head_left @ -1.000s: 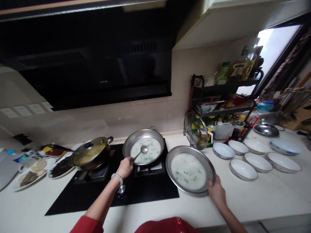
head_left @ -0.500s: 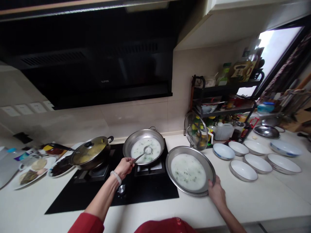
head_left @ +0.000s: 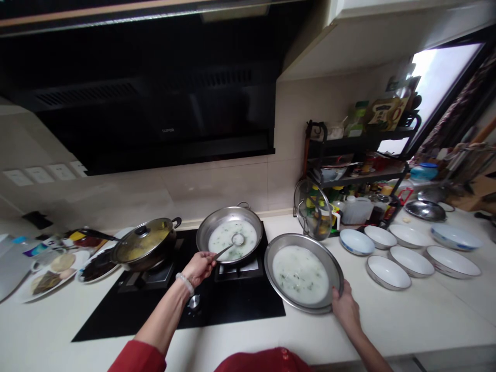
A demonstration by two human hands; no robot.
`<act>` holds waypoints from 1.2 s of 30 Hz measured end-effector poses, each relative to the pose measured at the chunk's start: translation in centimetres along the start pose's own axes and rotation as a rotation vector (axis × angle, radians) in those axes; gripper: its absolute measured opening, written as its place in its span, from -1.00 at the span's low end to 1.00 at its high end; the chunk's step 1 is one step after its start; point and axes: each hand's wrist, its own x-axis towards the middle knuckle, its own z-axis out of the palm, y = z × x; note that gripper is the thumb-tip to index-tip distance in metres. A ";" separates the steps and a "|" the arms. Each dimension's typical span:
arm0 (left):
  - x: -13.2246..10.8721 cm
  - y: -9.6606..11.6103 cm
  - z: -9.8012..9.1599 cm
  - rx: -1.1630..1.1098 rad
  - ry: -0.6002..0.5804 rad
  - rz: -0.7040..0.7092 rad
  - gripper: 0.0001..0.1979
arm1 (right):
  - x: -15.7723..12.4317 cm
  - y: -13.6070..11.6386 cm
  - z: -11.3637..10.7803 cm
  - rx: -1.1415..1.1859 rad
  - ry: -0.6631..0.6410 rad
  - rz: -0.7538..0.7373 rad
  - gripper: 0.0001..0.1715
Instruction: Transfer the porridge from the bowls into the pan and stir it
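Note:
My left hand [head_left: 200,267] is closed around the handle of a metal ladle [head_left: 225,252]. The ladle's bowl rests in white soup with green bits [head_left: 225,235], inside a steel wok [head_left: 205,219] on the right burner. My right hand [head_left: 346,304] grips the lower right rim of a wide steel basin [head_left: 336,266], thumb over the edge. The basin holds similar white soup with greens [head_left: 300,274] and sits right of the wok, partly over the cooktop's edge.
A lidded pan [head_left: 149,240] stands on the left burner of the black cooktop [head_left: 240,305]. Plates of food [head_left: 29,294] lie far left. Several bowls [head_left: 388,272] stand at right, before a spice rack [head_left: 360,178]. A glass lid [head_left: 313,209] leans behind the basin. A range hood [head_left: 174,103] hangs above.
The ladle's bowl has shifted slightly to the right and up in the wok, and my left hand moved a little with it. My right hand and the basin stay put.

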 end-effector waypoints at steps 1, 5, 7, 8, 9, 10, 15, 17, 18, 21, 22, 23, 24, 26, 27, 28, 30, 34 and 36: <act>0.0 0.0 0.0 -0.002 0.000 -0.002 -0.80 | 0.0 0.0 -0.1 0.002 -0.002 0.003 -0.34; -0.2 0.1 0.1 -0.003 0.004 -0.007 -0.80 | -0.1 -0.2 -0.2 0.024 -0.009 0.011 -0.33; -0.4 0.2 0.2 -0.003 -0.001 -0.003 -0.79 | -0.2 -0.3 -0.2 0.035 -0.003 0.019 -0.34; -0.5 0.3 0.3 -0.005 -0.005 -0.002 -0.79 | -0.2 -0.3 -0.2 0.039 0.003 0.022 -0.34; -0.6 0.3 0.4 -0.008 -0.011 0.000 -0.79 | -0.2 -0.3 -0.2 0.042 0.010 0.022 -0.34; -0.7 0.4 0.4 -0.013 -0.016 0.001 -0.80 | -0.2 -0.3 -0.2 0.044 0.014 0.019 -0.34; -1.3 1.1 1.1 -0.026 -0.032 0.000 -0.87 | 0.0 -0.1 0.0 0.027 0.008 0.009 -0.34; -1.7 1.4 1.5 -0.018 -0.060 0.004 -0.85 | 0.1 0.0 0.1 0.025 0.012 0.010 -0.34; -2.0 1.6 1.7 -0.013 -0.074 0.007 -0.83 | 0.1 0.0 0.1 0.025 0.014 0.011 -0.33; -2.8 2.0 2.7 -0.002 -0.109 0.017 -0.77 | 0.1 0.0 0.1 0.025 0.010 0.015 -0.34; -3.1 2.1 3.1 0.001 -0.124 0.022 -0.76 | 0.0 0.0 0.0 0.024 0.004 0.016 -0.34; -3.4 2.2 3.6 0.006 -0.142 0.026 -0.75 | 0.0 -0.1 0.0 0.025 -0.001 0.016 -0.34; -3.6 2.2 4.0 0.014 -0.164 0.030 -0.73 | 0.0 -0.1 -0.1 0.026 -0.006 0.015 -0.34; -4.1 2.0 5.1 0.037 -0.210 0.028 -0.70 | -0.1 -0.2 -0.2 0.031 -0.014 0.014 -0.34; -4.3 1.8 5.7 0.051 -0.229 0.023 -0.69 | -0.1 -0.2 -0.3 0.033 -0.016 0.015 -0.34; -4.4 1.5 6.4 0.065 -0.245 0.016 -0.67 | -0.2 -0.3 -0.3 0.035 -0.017 0.017 -0.34; -4.5 0.7 7.7 0.106 -0.257 0.009 -0.67 | -0.2 -0.3 -0.3 0.038 -0.018 0.022 -0.33; -4.3 -1.9 10.0 0.377 -0.245 0.088 -0.80 | -0.1 -0.1 -0.2 0.046 -0.027 0.022 -0.34; -4.2 -3.2 10.6 0.627 -0.245 0.290 -0.85 | 0.0 0.0 -0.2 0.056 -0.027 0.016 -0.34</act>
